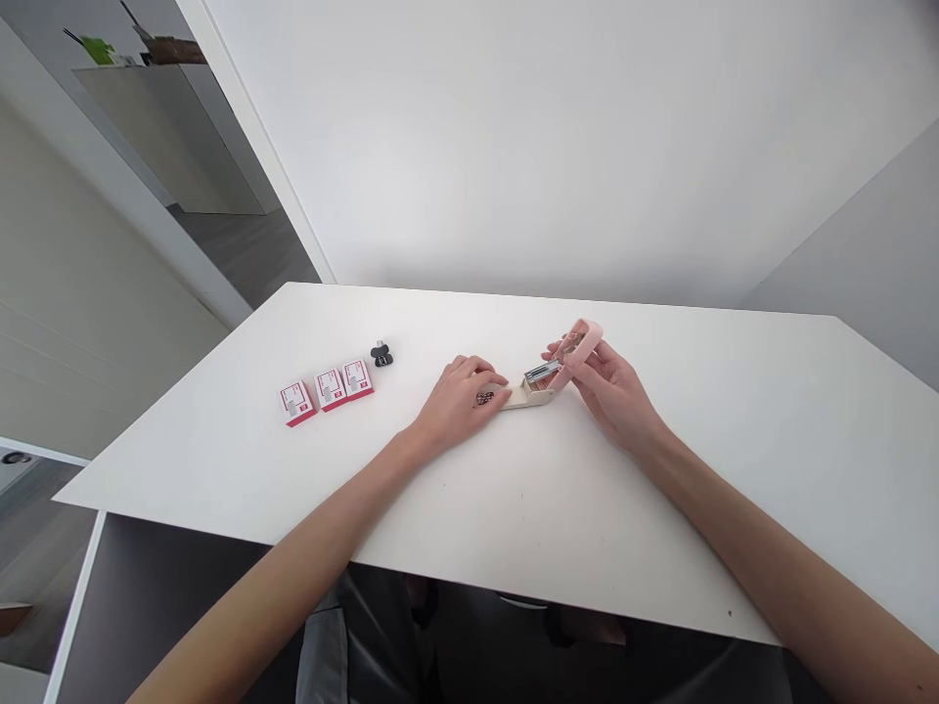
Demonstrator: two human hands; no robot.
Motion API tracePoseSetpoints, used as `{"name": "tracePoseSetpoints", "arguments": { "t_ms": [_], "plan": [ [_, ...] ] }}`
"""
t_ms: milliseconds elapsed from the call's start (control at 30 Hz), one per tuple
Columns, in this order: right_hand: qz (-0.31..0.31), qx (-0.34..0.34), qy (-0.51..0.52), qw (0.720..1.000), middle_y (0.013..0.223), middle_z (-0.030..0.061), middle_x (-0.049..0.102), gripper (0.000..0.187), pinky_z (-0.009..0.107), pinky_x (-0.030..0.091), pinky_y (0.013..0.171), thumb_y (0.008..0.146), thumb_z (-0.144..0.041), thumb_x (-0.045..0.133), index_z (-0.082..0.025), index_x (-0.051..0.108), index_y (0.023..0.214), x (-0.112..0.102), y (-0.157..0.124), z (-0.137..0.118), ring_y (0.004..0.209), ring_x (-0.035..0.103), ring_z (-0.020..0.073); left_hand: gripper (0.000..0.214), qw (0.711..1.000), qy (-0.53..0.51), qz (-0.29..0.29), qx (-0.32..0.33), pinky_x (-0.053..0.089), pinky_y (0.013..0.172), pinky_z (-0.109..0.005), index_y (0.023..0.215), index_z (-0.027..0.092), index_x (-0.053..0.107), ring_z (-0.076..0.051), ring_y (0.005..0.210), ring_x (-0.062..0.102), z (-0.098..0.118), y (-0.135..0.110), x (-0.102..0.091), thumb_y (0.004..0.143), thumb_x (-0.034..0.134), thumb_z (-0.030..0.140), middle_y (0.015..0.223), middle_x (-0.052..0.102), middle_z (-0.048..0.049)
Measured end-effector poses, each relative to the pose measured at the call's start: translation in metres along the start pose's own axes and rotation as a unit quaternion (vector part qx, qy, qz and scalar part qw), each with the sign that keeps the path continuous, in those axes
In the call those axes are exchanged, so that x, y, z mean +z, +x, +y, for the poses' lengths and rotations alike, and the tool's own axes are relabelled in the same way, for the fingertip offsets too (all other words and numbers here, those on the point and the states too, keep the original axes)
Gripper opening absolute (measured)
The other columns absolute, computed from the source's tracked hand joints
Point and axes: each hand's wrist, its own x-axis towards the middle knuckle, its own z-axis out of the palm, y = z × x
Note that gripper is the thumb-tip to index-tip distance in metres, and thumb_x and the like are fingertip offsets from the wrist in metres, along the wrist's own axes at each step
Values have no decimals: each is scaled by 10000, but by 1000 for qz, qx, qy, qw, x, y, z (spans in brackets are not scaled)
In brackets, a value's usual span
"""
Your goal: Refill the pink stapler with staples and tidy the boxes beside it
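A pink and cream stapler (538, 394) lies opened out on the white table, its metal staple channel (543, 372) showing between the two halves. My right hand (614, 393) grips the raised pink top, thumb on the near side and fingers behind. Over the far left end of the cream base rests my left hand (464, 396), its thumb and fingers closed about that end. A small patterned patch (485, 398) on the base shows between thumb and fingers.
Three small red-and-white boxes (332, 387) sit on the table (469, 518) at the left. Behind them is a small black object (381, 354), perhaps a staple remover. A white wall (558, 147) rises behind the table's back edge.
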Motion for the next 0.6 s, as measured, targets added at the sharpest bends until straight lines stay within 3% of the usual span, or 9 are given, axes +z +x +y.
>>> {"name": "tracePoseSetpoints", "arguments": {
  "t_ms": [133, 367, 600],
  "plan": [
    [43, 0, 10, 999, 1330, 40, 656, 227, 496, 493, 1196, 887, -440, 822, -279, 717, 1005, -6, 4, 3, 1324, 644, 295, 247, 999, 16, 29, -38, 494, 1042, -479, 1073, 233, 734, -268, 1145, 582, -3, 1, -1, 1046, 511, 337, 1172, 695, -71],
    [71, 63, 43, 995, 1292, 37, 743, 468, 501, 485, 1228, 790, -309, 884, -309, 643, 1191, -14, 7, 7, 1323, 674, 278, 176, 993, 49, 66, -90, 449, 1076, -497, 1106, 220, 647, -279, 1179, 563, -14, 3, 0, 1028, 503, 284, 1227, 668, -82],
    [105, 71, 28, 992, 1272, 58, 741, 338, 537, 523, 1193, 808, -326, 856, -291, 689, 1100, -17, 9, 8, 1297, 687, 303, 182, 993, 16, 67, -96, 458, 1059, -492, 1116, 221, 597, -279, 1175, 569, -12, 3, -2, 1055, 480, 346, 1210, 679, -81]
  ]
}}
